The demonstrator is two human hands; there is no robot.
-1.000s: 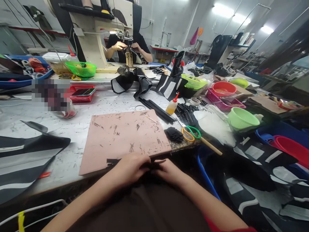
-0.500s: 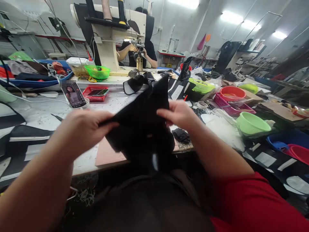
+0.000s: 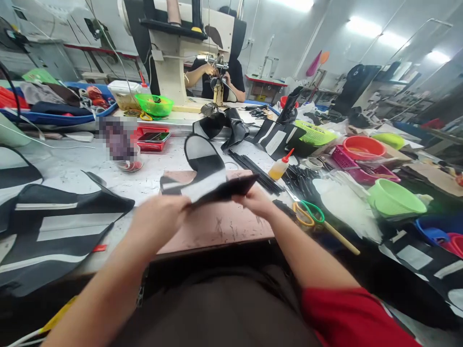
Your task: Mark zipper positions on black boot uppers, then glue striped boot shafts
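Both hands in my view, raised over the near part of the bench (image 3: 150, 161). Left hand (image 3: 162, 217) blurred, but its fingers were closed on the left end of a black piece (image 3: 209, 168). Right hand (image 3: 258, 200) pinched the other end, thumb and fingers together, a dark corner sticking up past the fingertips.

I saw the piece stretched between the two hands, above the pink board (image 3: 220, 230). Its near edge stood tilted up, dark face towards me; a curved arm with pale patches reached away beyond the hands. I could not tell how much of it touched the board.

Left of the left hand: a black panel (image 3: 92, 205) with white bands, lying on the bench, a small red tag (image 3: 99, 248) at its near edge. Beyond the left hand, a red tray (image 3: 152, 146) with a phone (image 3: 154, 137) in it.

Just beyond the right hand, a bundle of thin black strips (image 3: 253, 169), with a red-tipped bottle (image 3: 279, 168) beside it. To the right hand's right, scissors (image 3: 303, 206) with one green and one yellow handle, then a wooden stick (image 3: 342, 238). Far beyond both hands, I noted a co-worker's hands (image 3: 210, 69) at a sewing machine (image 3: 170, 72).
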